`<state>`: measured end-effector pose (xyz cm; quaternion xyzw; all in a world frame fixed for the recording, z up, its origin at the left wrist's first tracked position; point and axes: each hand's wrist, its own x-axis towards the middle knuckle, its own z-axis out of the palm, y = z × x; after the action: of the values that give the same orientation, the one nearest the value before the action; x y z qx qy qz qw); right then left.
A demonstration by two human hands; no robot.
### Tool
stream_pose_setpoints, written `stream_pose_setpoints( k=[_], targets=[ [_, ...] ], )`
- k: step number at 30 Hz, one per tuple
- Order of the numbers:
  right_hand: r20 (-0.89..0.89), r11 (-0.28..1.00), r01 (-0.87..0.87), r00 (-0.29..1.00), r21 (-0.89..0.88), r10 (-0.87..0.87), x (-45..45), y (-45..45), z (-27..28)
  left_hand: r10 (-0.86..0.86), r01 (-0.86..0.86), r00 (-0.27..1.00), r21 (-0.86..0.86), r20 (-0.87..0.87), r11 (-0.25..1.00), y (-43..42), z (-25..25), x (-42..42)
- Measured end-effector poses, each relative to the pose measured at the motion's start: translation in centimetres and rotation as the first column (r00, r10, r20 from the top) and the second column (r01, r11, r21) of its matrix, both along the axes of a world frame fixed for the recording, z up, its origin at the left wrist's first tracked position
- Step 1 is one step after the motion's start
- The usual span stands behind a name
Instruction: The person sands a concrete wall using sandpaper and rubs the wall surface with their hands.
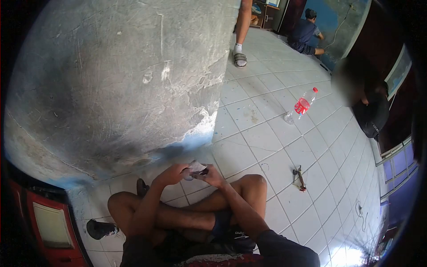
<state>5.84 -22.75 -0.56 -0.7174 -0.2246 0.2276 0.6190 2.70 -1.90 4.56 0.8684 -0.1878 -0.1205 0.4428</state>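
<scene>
Evidently, the left hand [172,174] is gripping one side of a small pale sheet [196,166] and the right hand [213,176] is pinching the other, the two nearly meeting beyond crossed legs [191,218]. Pinching lightly and evenly would probably be serving best, with no tugging across the middle (I cannot tell what the sheet is made of). From the left, a red-framed panel [52,225] is standing beside a scuffed grey wall [111,89]. White floor tiles [249,147] are spreading rightward: a sandalled foot [240,59] is resting past the wall's corner, a small brown object [301,179] is lying, and a clear bottle [302,107] is standing upright beyond it. Farther right, one person [302,35] is sitting at the back, another [373,113] near the edge.
</scene>
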Motion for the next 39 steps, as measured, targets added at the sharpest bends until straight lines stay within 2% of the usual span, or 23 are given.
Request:
stream_pose_setpoints(
  k=[2, 4, 6, 10, 12, 14, 16, 18, 19, 21, 22, 23, 24, 26, 27, 28, 29, 31, 32, 34, 36, 37, 39],
  targets=[
    [-0.037, 0.989, 0.023, 0.999, -0.145, -0.028, 0.1, -0.5, 0.6, 0.043, -0.042, 0.997, 0.026, -0.069, 0.999, 0.2, 0.5, 1.1],
    [-0.069, 0.992, 0.121, 0.99, -0.046, -0.124, 0.6, -0.4, 0.0, 0.088, -0.081, 0.987, 0.059, -0.136, 0.995, 0.0, 0.2, 1.4],
    [-0.111, 0.974, 0.222, 0.97, 0.051, -0.216, 0.7, -0.6, 0.0, 0.175, -0.163, 0.984, -0.258, 0.024, 0.952, -0.1, -2.2, 1.8],
    [-0.213, 0.996, 0.04, 0.977, 0.074, -0.024, 1.7, -2.0, -0.6, -0.049, 0.07, 0.995, -0.258, 0.088, 0.964, 0.6, -4.6, 3.6],
    [-0.248, 0.996, -0.061, 0.966, 0.062, 0.075, 1.6, -2.2, -1.5, -0.087, 0.073, 0.993, -0.158, -0.083, 0.985, 0.4, -2.8, 3.2],
    [-0.42, 0.963, -0.128, 0.88, 0.239, 0.221, 0.8, -1.7, -0.9, -0.043, 0.027, 0.994, -0.158, -0.103, 0.987, 0.1, -1.3, 2.4],
    [-0.483, 0.963, -0.07, 0.854, 0.261, 0.193, 0.3, -1.5, -1.5, 0.0, -0.019, 0.993, -0.155, -0.121, 0.988, 0.2, -1.0, 2.2],
    [-0.544, 0.96, -0.017, 0.821, 0.278, 0.172, -0.3, -0.8, -1.9, 0.116, -0.117, 0.993, -0.249, -0.021, 0.961, 0.5, -1.5, 2.4],
    [-0.51, 0.957, 0.037, 0.852, 0.288, 0.12, -0.6, 0.1, -2.1, 0.12, -0.122, 0.992, -0.251, -0.024, 0.96, 0.5, -2.0, 2.7],
    [-0.487, 0.951, 0.088, 0.87, 0.297, 0.072, -1.5, 2.1, -2.7, 0.361, -0.294, 0.9, -0.271, 0.243, 0.917, 0.2, -2.8, 3.1],
    [-0.438, 0.942, 0.214, 0.895, 0.26, -0.082, -2.2, 3.3, -3.0, 0.368, -0.306, 0.902, -0.268, 0.226, 0.914, 0.0, -2.4, 3.0],
    [-0.376, 0.912, 0.337, 0.896, 0.233, -0.235, -2.6, 4.1, -3.1, 0.447, -0.346, 0.804, -0.301, 0.393, 0.888, -0.1, -1.8, 3.3],
    [-0.386, 0.913, 0.336, 0.893, 0.232, -0.231, -2.8, 4.7, -2.1, 0.505, -0.374, 0.668, -0.34, 0.546, 0.863, -0.1, -0.8, 3.6],
    [-0.293, 0.832, 0.533, 0.829, 0.152, -0.477, -3.3, 5.9, 0.7, 0.603, -0.491, 0.648, -0.35, 0.465, 0.798, -0.1, 2.0, 2.6],
    [-0.299, 0.834, 0.531, 0.828, 0.15, -0.474, -2.8, 6.4, 0.6, 0.693, -0.594, 0.606, -0.357, 0.391, 0.721, 0.2, 2.8, 2.6],
    [-0.199, 0.704, 0.675, 0.738, 0.221, -0.645, -2.3, 6.9, 0.3, 0.726, -0.596, 0.519, -0.417, 0.451, 0.686, 0.7, 2.4, 3.1],
    [-0.109, 0.55, 0.777, 0.603, 0.307, -0.791, -1.4, 7.3, 0.2, 0.727, -0.599, 0.519, -0.415, 0.45, 0.685, 1.1, 2.7, 3.3],
    [-0.191, 0.45, 0.843, 0.514, 0.297, -0.837, 1.7, 7.9, -0.3, 0.829, -0.62, 0.414, -0.55, 0.377, 0.56, 1.4, 3.8, 3.2],
    [0.008, 0.462, 0.804, 0.495, 0.375, -0.869, 5.2, 7.4, -3.7, 0.846, -0.612, 0.385, -0.584, 0.368, 0.533, 1.5, 4.0, 3.3],
    [0.196, 0.482, 0.754, 0.443, 0.445, -0.875, 8.9, 8.3, -4.7, 0.854, -0.609, 0.356, -0.599, 0.379, 0.519, 1.7, 4.3, 3.5],
    [0.078, 0.495, 0.794, 0.502, 0.352, -0.861, 8.2, 11.5, 1.5, 0.858, -0.604, 0.33, -0.611, 0.392, 0.512, 2.0, 4.2, 3.6],
    [0.076, 0.493, 0.794, 0.502, 0.356, -0.862, 7.1, 13.5, 1.8, 0.873, -0.614, 0.313, -0.621, 0.374, 0.487, 2.1, 4.0, 3.7],
    [0.419, 0.639, 0.757, 0.541, 0.134, -0.729, 4.3, 16.6, 1.0, 0.888, -0.625, 0.292, -0.632, 0.356, 0.459, 2.3, 3.8, 4.2]
  ],
)
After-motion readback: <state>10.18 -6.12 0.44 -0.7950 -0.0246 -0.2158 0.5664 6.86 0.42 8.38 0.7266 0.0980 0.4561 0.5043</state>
